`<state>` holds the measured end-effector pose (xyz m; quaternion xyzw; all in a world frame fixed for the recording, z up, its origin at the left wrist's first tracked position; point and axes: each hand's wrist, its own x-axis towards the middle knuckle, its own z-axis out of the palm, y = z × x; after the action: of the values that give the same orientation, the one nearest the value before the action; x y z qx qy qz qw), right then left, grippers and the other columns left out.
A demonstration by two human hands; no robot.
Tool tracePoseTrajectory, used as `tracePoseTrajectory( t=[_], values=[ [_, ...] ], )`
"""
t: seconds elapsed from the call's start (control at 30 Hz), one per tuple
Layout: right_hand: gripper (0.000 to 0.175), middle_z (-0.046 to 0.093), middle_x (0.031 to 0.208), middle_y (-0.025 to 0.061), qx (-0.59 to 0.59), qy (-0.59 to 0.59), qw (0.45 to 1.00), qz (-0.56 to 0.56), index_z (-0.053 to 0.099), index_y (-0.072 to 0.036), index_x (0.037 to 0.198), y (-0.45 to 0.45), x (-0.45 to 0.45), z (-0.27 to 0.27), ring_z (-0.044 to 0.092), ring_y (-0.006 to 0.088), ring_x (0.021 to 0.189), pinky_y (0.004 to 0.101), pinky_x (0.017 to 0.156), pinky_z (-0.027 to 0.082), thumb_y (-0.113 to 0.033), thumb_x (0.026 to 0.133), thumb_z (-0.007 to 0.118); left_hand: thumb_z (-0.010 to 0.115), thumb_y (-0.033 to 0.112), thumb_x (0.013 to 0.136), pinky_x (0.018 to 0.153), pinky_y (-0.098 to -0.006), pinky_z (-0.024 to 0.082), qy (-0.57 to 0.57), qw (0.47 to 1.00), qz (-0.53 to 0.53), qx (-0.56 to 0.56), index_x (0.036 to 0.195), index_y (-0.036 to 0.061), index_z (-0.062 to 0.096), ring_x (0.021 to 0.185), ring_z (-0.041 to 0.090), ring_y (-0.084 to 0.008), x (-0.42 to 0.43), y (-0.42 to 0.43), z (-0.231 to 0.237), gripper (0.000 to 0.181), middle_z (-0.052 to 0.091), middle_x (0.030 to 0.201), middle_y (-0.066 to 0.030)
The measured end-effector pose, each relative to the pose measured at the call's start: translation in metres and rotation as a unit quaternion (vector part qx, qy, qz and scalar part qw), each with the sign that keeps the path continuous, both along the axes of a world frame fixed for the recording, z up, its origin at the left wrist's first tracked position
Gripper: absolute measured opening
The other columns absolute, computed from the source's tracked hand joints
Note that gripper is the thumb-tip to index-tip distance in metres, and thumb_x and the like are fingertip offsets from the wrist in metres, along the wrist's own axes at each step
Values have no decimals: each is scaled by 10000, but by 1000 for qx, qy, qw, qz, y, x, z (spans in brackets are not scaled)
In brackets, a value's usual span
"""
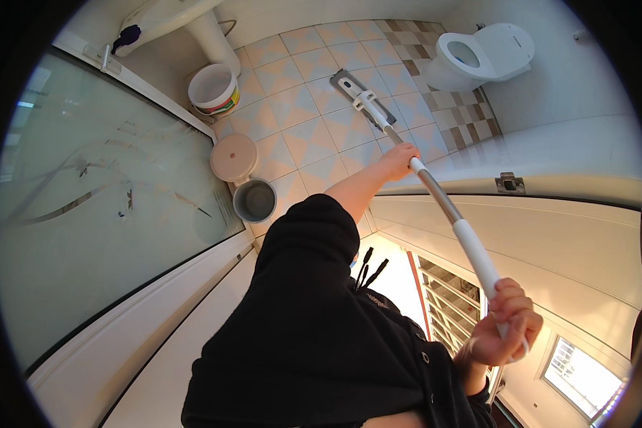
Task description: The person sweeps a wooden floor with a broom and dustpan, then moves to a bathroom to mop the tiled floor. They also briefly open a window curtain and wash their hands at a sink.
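A flat mop with a white head (348, 84) and a grey pad rests on the tiled floor, between the sink side and the toilet. Its metal pole (438, 191) slants down to the right, towards my body. My left hand (398, 161) is wrapped around the lower pole, just below a white collar. At the upper end, my right hand (507, 323) grips the white handle sleeve (476, 251), with its fingers curled round it. A small hanging loop (524, 350) shows past that hand.
To the left are a white bucket (212, 88), a pink round-topped plastic item (234, 158) and a grey tub (254, 200). A pedestal sink (214, 45) stands behind the bucket. The toilet (460, 56) has its lid raised. A frosted-glass door (117, 214) borders the left; a door frame (562, 190) lies right.
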<state>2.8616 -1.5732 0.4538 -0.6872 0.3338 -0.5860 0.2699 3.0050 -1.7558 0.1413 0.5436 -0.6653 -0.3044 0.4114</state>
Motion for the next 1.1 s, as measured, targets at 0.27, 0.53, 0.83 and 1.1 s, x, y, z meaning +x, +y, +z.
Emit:
tracePoseTrajectory(
  t=[0.27,0.53,0.83,1.1],
  values=[
    [280,190,446,-11,2,-122,983,-136,229,-160,513,-14,-84,96,212,103,423,295,534,293,-104,743,379,655,239,654,665,-400,447,-29,967,-245,58,717,135,610,771,582,-295,-52,42,66,130,609,735,-93],
    [302,203,385,-31,-21,-155,964,-215,222,-186,479,-6,-125,145,200,89,353,268,409,232,-118,728,378,656,383,695,636,-389,436,-41,907,-406,109,747,96,635,709,580,-293,-43,78,135,292,609,687,-98],
    [231,287,478,-17,90,-164,966,178,286,-137,596,-44,-95,93,275,88,459,273,564,271,-115,794,403,600,183,677,627,-396,452,-102,965,-210,121,718,131,618,731,584,-292,34,46,100,68,617,722,-92],
    [167,342,482,-13,129,-95,952,262,351,-126,652,-87,-33,36,344,117,460,313,555,315,-155,811,396,600,138,653,626,-415,444,-107,992,-9,65,687,122,571,768,573,-294,77,50,28,47,602,722,-94]
  ],
)
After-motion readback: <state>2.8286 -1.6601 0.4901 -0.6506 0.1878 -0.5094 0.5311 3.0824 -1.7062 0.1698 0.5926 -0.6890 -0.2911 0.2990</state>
